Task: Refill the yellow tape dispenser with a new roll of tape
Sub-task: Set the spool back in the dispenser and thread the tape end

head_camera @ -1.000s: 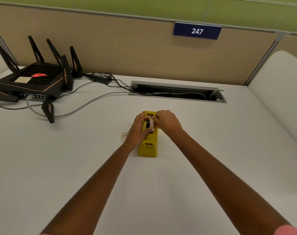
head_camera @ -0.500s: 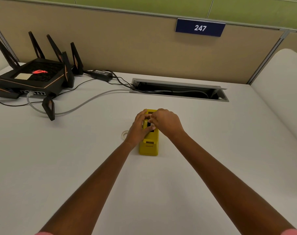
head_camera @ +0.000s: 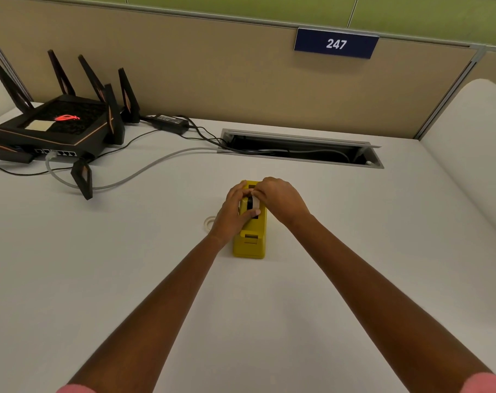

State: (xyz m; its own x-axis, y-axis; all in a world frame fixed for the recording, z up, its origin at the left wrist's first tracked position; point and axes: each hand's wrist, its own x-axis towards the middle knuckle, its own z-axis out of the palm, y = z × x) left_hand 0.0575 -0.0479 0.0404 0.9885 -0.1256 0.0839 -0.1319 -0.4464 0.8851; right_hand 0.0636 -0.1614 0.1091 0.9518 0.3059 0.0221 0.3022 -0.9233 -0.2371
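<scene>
Both hands on yellow tape dispenser (head_camera: 251, 239) mid-desk (head_camera: 127, 279): left hand (head_camera: 232, 213) grips its side, right hand (head_camera: 280, 199) pinches tape roll (head_camera: 255, 204) on top.

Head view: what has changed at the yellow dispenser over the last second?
Little. Both hands, left and right, stay closed on the tape roll at the top of the yellow dispenser, which has not shifted; the left thumb now lies across its top. The clear ring stays on the table.
</scene>
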